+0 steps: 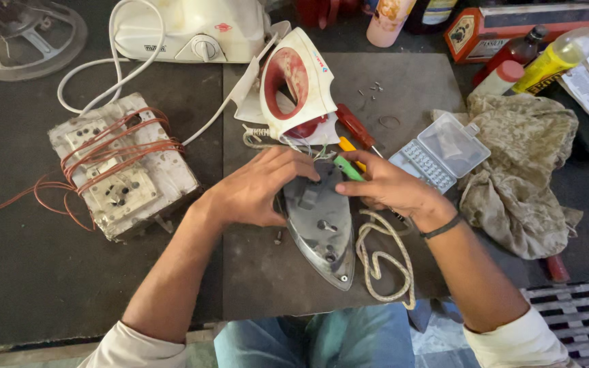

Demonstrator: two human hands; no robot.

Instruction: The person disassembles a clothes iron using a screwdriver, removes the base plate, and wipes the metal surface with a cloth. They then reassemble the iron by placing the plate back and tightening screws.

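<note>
Dark workbench — left hand steadies soleplate, right hand pinches green tool.

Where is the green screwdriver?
In the head view, the green screwdriver is near the middle, pinched in the right hand above the iron soleplate.

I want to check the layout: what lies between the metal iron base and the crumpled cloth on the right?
In the head view, between the iron base and the cloth lie the right hand, a braided cord and a clear plastic bit case.
</note>
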